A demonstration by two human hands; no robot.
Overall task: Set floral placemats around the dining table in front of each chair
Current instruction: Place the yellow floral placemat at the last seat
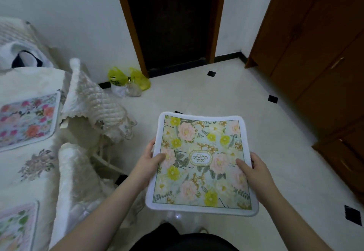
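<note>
Both hands hold one floral placemat (202, 162) level above the tiled floor (226, 97), in front of the person's body. The left hand (151, 159) grips the mat's left edge, thumb on the printed face and fingers curled underneath. The right hand (253, 167) grips the right edge in the same manner. The mat shows pink and yellow flowers, a white border and a central oval label.

The surface (29, 174) lies to the left, covered by a cream cloth with a floral print. A second placemat (27, 118), with pink and red flowers, lies flat on it near the far end. A third placemat (17, 227) lies flat on it at the near end, partly cut off by the frame edge.

Two chairs (94, 103) with cream quilted covers stand beside the surface, between it and the held mat. A yellow plastic bag (128, 79) sits on the floor against the wall beside a dark doorway (173, 20). A brown wooden cabinet (315, 53) stands at right.
</note>
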